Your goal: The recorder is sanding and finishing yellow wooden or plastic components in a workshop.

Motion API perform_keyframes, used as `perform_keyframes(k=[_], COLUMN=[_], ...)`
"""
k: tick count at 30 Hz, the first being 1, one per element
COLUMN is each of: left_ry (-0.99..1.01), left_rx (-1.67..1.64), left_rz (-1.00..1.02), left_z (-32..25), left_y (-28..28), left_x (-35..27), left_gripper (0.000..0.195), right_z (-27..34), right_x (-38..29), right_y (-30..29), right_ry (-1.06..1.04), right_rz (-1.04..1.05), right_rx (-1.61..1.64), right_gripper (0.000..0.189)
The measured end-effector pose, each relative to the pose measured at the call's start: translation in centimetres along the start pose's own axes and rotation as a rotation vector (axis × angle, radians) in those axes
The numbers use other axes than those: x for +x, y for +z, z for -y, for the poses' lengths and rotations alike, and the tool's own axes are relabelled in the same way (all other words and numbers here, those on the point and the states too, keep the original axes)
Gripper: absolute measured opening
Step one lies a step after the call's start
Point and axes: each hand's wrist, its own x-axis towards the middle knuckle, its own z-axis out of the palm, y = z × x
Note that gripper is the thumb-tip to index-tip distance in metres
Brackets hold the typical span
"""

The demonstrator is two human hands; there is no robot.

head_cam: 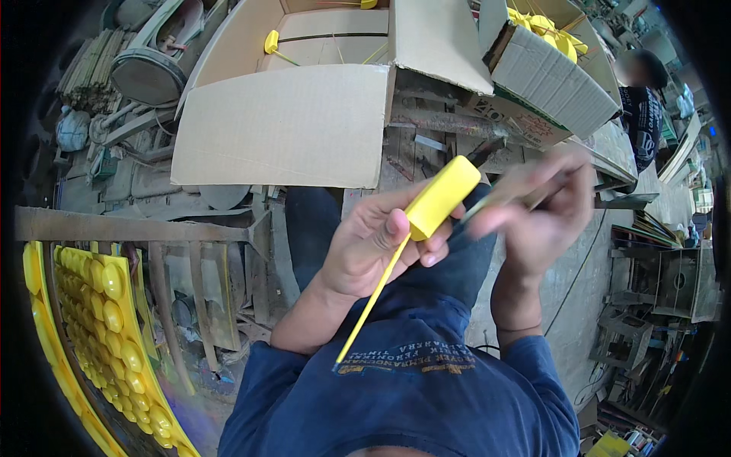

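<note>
My left hand grips a glossy yellow block with rounded edges, held tilted above my lap. A thin yellow stick runs from the block's lower end down towards my shirt, its tip bluish. Close to the block's right side is my right hand, blurred by motion. Between its fingers shows a thin flat piece, too blurred to name. Ahead, an open cardboard box holds a similar yellow piece on a stick and a few thin sticks.
A second cardboard box at the upper right holds several yellow pieces. To the left, a yellow panel with rounded bumps stands by a rusty metal frame. A belt sander is at the upper left. Another person is at the far right.
</note>
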Motion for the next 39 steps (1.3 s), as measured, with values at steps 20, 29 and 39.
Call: perform_keyframes(k=[20,29,39], left_ry=[0.133,0.238,0.199], left_rx=[0.460,0.668,0.667], left_rz=[-0.115,-0.127,-0.015], left_z=[-0.6,-1.0,-1.7], left_y=[0.1,0.8,1.1], left_x=[0.4,0.4,0.3], left_gripper=[0.068,0.062,0.057], right_z=[0.5,-0.2,0.8], right_x=[1.3,1.5,0.5], right_y=[0.0,-0.8,-0.8], right_ry=[0.062,0.033,-0.105], right_rz=[0.068,-0.200,0.125], right_rx=[-0.137,-0.173,-0.099], right_gripper=[0.045,0.054,0.053])
